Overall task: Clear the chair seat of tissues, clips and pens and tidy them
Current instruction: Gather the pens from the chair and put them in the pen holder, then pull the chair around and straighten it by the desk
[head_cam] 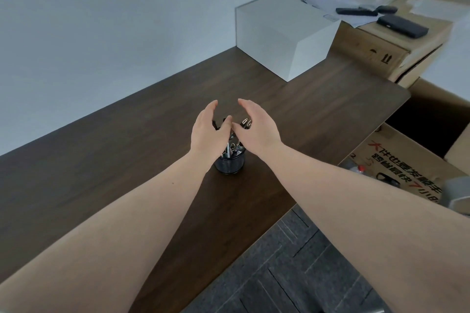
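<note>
A: Where are the silver-and-black pens (232, 146)?

B: Centre frame, upright in the dark round mesh cup (230, 165) on the dark wood desk (127, 140).

A: The hands?

B: Left hand (209, 133) and right hand (256, 134) cupped around the pen tops from either side, fingers loose, not clenched. Firm grasp? Cannot tell. Both equally near.
</note>
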Action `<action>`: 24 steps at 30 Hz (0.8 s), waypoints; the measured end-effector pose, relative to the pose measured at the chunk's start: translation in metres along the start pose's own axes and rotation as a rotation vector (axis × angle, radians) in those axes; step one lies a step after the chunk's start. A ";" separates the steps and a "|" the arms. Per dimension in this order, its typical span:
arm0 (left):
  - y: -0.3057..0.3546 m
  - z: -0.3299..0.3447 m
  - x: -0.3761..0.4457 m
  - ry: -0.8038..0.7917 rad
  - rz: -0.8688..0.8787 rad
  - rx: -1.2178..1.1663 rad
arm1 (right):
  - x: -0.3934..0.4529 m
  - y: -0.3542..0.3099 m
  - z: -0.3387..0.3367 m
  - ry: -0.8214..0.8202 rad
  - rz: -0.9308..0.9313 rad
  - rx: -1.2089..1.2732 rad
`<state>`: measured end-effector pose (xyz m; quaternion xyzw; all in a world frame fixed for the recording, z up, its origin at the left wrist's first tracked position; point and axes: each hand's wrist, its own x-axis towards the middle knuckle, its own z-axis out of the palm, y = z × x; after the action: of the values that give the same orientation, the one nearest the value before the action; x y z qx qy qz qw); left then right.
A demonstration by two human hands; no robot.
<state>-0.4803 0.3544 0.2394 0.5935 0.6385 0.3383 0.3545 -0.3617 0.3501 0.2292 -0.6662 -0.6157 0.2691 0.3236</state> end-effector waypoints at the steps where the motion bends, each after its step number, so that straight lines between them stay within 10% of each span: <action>1: 0.003 -0.001 -0.001 -0.001 0.009 0.011 | -0.003 0.000 -0.004 -0.005 -0.006 -0.012; 24: 0.111 0.179 -0.266 -0.593 0.202 0.502 | -0.328 0.178 -0.228 0.020 0.384 -0.298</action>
<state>-0.2586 0.0986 0.2546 0.7934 0.5098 0.0191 0.3321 -0.1059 -0.0043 0.2277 -0.8139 -0.5076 0.2253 0.1707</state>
